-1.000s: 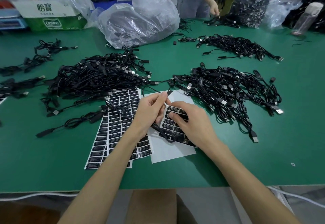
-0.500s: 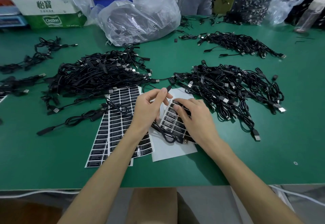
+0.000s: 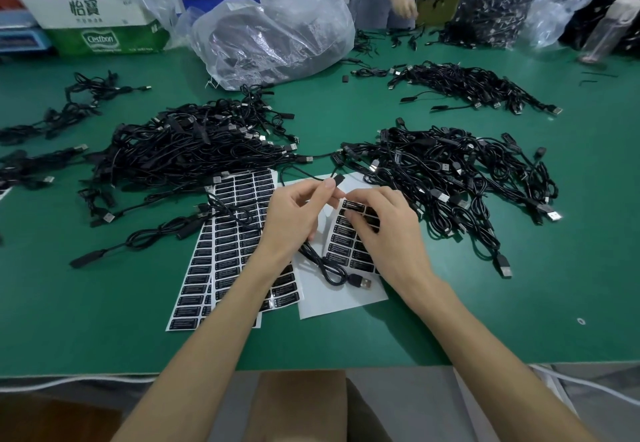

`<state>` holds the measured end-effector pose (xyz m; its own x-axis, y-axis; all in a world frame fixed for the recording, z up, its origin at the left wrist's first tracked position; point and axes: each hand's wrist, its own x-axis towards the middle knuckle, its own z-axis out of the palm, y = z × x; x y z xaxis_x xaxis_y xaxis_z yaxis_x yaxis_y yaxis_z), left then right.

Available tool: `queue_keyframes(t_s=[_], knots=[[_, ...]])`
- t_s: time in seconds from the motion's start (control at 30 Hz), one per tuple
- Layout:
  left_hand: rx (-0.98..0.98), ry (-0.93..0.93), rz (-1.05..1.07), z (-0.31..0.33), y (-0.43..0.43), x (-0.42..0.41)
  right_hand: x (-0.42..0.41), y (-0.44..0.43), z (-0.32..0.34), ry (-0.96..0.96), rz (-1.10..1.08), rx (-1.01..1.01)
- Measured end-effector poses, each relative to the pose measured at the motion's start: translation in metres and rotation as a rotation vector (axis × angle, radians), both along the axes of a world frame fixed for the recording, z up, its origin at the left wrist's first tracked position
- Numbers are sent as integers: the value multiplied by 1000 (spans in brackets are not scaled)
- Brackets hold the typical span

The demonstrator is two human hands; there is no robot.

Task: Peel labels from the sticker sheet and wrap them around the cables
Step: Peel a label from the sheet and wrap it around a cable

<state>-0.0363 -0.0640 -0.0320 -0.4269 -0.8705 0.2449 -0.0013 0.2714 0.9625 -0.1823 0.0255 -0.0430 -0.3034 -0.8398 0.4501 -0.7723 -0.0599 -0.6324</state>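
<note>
Far left: the carton [image 3: 104,15] carries the characters 怡寶 on its white upper part and the brand Cestbon on its green lower band. Near centre: the black labels [image 3: 235,233] on the sticker sheets [image 3: 194,303] bear white print too small to read.

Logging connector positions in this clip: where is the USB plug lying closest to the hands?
In the head view, the USB plug lies near centre on the white sticker sheet, just below the right hand.

Left hand [image 3: 294,223], right hand [image 3: 384,233]: both bare. Forearms bare all the way to frame edge. Thumbnail short, rounded. Below edge of surface [image 3: 104,330], tan-brown shape at lap level; cloth or leg, cannot tell.
</note>
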Motion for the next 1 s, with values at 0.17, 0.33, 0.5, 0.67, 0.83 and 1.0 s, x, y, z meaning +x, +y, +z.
queue_keyframes(t_s=[0.17,0.33,0.5,0.67,0.83,1.0], knots=[[-3,-9,10,-1,-1,0,2,2,-2,20,-2,-2],[-8,-30,5,-2,0,0,3,4,-2,56,11,-8],[-8,-43,11,-1,0,-1,2,4,0,4,23,25],[-24,-49,14,-1,1,-1,2,3,-1,-24,34,44],[-7,-46,23,-1,1,-1,2,2,-2,24,25,22],[-13,-69,16,-1,1,-1,2,2,-3,29,45,10]])
